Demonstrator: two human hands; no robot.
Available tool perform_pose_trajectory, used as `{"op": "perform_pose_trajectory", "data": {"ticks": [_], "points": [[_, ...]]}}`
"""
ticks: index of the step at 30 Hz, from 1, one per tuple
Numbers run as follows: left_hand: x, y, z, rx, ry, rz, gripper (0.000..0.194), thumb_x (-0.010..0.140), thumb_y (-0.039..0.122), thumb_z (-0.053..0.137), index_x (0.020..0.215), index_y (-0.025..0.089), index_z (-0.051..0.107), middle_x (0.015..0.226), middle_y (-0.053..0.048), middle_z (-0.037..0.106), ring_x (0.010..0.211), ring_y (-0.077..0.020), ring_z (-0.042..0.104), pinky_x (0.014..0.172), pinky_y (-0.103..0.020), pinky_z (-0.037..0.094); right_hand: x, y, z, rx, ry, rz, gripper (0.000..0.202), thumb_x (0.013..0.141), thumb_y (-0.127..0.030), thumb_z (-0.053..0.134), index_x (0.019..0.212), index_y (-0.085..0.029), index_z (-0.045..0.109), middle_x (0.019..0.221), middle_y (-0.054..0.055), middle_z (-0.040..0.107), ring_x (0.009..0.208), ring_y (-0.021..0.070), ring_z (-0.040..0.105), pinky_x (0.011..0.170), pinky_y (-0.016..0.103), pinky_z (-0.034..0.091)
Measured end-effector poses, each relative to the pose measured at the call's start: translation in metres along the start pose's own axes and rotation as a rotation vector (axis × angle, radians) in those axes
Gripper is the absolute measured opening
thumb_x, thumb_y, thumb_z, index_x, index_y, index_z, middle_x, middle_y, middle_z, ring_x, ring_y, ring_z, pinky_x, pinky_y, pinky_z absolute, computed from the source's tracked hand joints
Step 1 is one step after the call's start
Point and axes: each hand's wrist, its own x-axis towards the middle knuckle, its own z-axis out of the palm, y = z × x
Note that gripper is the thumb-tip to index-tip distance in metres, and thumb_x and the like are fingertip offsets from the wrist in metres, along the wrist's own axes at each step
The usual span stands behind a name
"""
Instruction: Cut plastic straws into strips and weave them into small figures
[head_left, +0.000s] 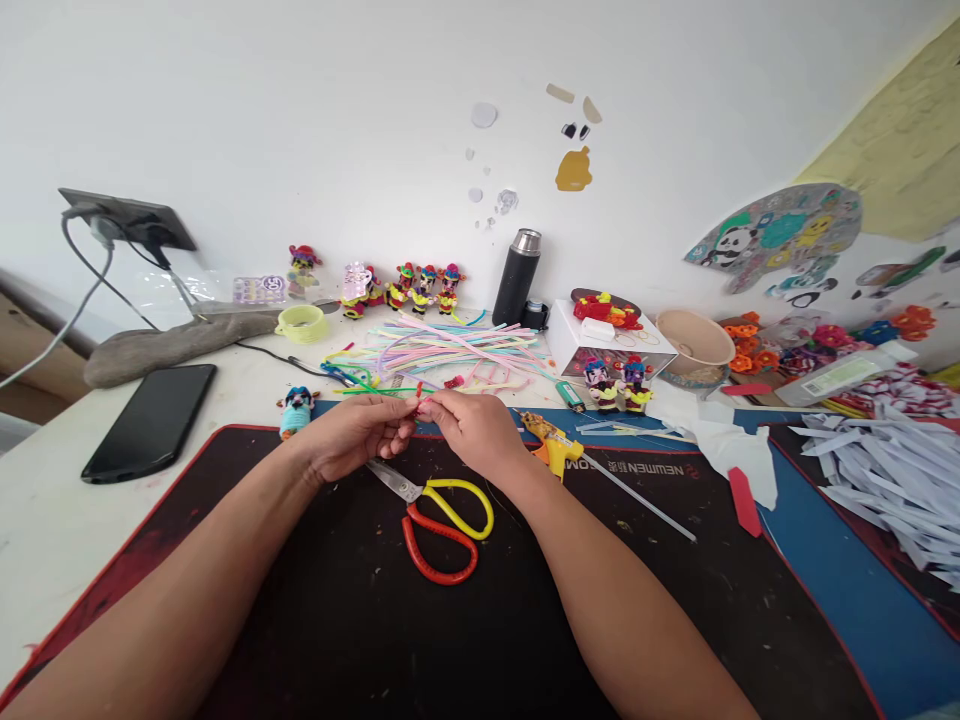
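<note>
My left hand (367, 436) and my right hand (477, 428) meet above the back part of the black mat (330, 610). Between their pinched fingertips is a small red piece (420, 392), which looks like a bit of pipe cleaner; its full shape is hidden by the fingers. Beneath my hands lie scissors (448, 530) with one yellow and one red handle, their blades partly under my left hand. A yellow glue gun (555, 443) with a clear glue stick rests right of my right wrist. Left of my left hand stands a small doll (297, 410) in light blue.
Pastel pipe cleaners (465, 345) lie in a heap behind my hands. Several finished dolls (426, 288) line the wall near a black thermos (517, 278). A phone (150, 422) is at the left, a white box (611, 345) at the back right, paper strips (892, 490) far right.
</note>
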Motion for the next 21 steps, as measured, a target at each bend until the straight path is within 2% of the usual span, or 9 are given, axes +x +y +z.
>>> {"op": "perform_pose_trajectory", "data": {"ticks": [2,5,8,11,14,17,21], "points": [[-0.001,0.001,0.0,0.058,-0.018,0.04,0.038,0.071,0.046,0.091,0.073,0.013,0.073,0.064,-0.002,0.063,0.052,-0.0102,0.054,0.047,-0.019,0.043,0.001,0.002,0.0,0.081,0.021,0.022,0.03,0.11,-0.036,0.052,0.1,-0.02,0.076,0.094,0.006,0.08,0.085,0.0189,0.071,0.071,0.027,0.039],[-0.003,0.005,-0.001,0.266,-0.005,0.135,0.042,0.07,0.054,0.09,0.072,0.015,0.074,0.066,-0.003,0.066,0.055,-0.0123,0.056,0.051,-0.022,0.047,0.001,0.002,0.001,0.177,0.041,0.038,0.027,0.108,-0.034,0.055,0.097,-0.02,0.076,0.089,0.004,0.078,0.082,0.0177,0.069,0.071,0.026,0.04],[-0.004,0.009,0.001,0.469,0.061,0.257,0.041,0.066,0.052,0.092,0.078,0.017,0.075,0.064,-0.001,0.066,0.055,-0.014,0.057,0.053,-0.025,0.048,0.001,0.001,0.0,0.235,0.046,0.066,0.027,0.107,-0.035,0.057,0.094,-0.02,0.076,0.081,0.002,0.075,0.075,0.0168,0.066,0.067,0.026,0.039],[-0.005,0.009,0.006,0.525,0.096,0.364,0.044,0.067,0.053,0.09,0.09,0.019,0.075,0.07,0.001,0.068,0.057,-0.0149,0.058,0.055,-0.026,0.05,0.0,0.0,0.0,0.281,0.034,0.109,0.033,0.106,-0.039,0.056,0.086,-0.02,0.074,0.066,0.001,0.067,0.066,0.0163,0.061,0.063,0.026,0.037],[-0.007,0.007,0.01,0.586,0.127,0.456,0.038,0.072,0.052,0.087,0.084,0.019,0.072,0.068,0.001,0.065,0.058,-0.0149,0.058,0.056,-0.026,0.048,-0.001,-0.001,0.001,0.325,0.03,0.135,0.037,0.106,-0.04,0.055,0.079,-0.02,0.071,0.057,-0.001,0.06,0.061,0.0158,0.058,0.061,0.026,0.036],[-0.007,0.004,0.01,0.64,0.152,0.492,0.034,0.074,0.049,0.085,0.076,0.019,0.069,0.062,0.002,0.062,0.057,-0.0148,0.056,0.057,-0.026,0.044,-0.001,0.0,0.005,0.352,0.027,0.137,0.036,0.105,-0.038,0.055,0.078,-0.02,0.07,0.054,-0.002,0.057,0.059,0.0154,0.056,0.06,0.026,0.035],[-0.004,0.003,0.008,0.565,0.118,0.442,0.037,0.069,0.049,0.089,0.072,0.02,0.066,0.06,0.002,0.062,0.056,-0.0149,0.056,0.057,-0.026,0.044,0.0,0.002,0.01,0.346,0.04,0.12,0.04,0.104,-0.039,0.055,0.07,-0.019,0.066,0.055,-0.002,0.055,0.059,0.0151,0.052,0.059,0.027,0.033]]}}
